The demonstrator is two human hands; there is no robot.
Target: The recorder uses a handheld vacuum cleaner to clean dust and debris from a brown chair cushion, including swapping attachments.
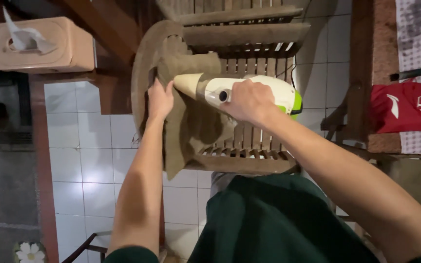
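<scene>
White floor tiles spread under a slatted wooden chair that fills the middle of the view. At ten o'clock a beige tissue box sits on a dark wooden ledge, a white tissue poking from its slot. At three o'clock a red bag lies on a patterned cloth. On the chair seat, the left hand has its fingers pressed together on a brown cloth draped over the slats, pinning it near the chair's curved arm at nine o'clock. The right hand is clamped round the body of a white and green handheld steamer, its cream nozzle pointing toward nine o'clock, touching the cloth just beside the left hand
</scene>
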